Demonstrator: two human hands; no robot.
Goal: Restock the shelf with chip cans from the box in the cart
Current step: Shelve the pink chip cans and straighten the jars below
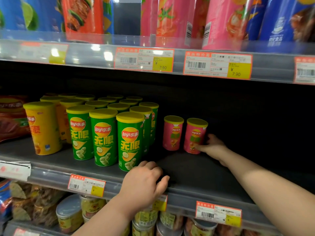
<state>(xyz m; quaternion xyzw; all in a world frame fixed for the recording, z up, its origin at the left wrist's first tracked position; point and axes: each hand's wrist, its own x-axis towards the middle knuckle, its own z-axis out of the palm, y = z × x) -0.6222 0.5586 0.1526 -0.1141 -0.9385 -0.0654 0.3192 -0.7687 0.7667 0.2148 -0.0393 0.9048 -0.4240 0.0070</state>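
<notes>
Pink-sided and yellow-lidded, the held pink can (195, 136) is sitting in the right hand (214, 147). The thumb is lying across its low front and the fingers are curling round behind its right side, so the hand is wrapping the base. The can is standing upright, deep on the shelf (196, 169). Just left of the held pink can, a second pink can (173, 133) is standing upright with a narrow gap between them. Further left, green cans (130, 142) are filling several rows, and yellow cans (42, 128) are standing beyond those. Forward and left of the held pink can, the left hand (144, 183) is resting on the shelf's front edge with its fingers curled under, carrying no can. The box and the cart are not showing. As I judge it, the low grip is leaving the can free at the top, so a sideways shove could knock it into its neighbour and topple both. The nearest green can is also standing close to the left knuckles and could be getting bumped. The pink and green cans are carrying a red-and-yellow "Lay's乐事" badge, and the green ones are adding "无限" in large yellow characters. Above the held pink can, two orange-edged price tags (217, 65) are each reading "¥ 7.90". The tags on the rail below it are too blurred to read.
</notes>
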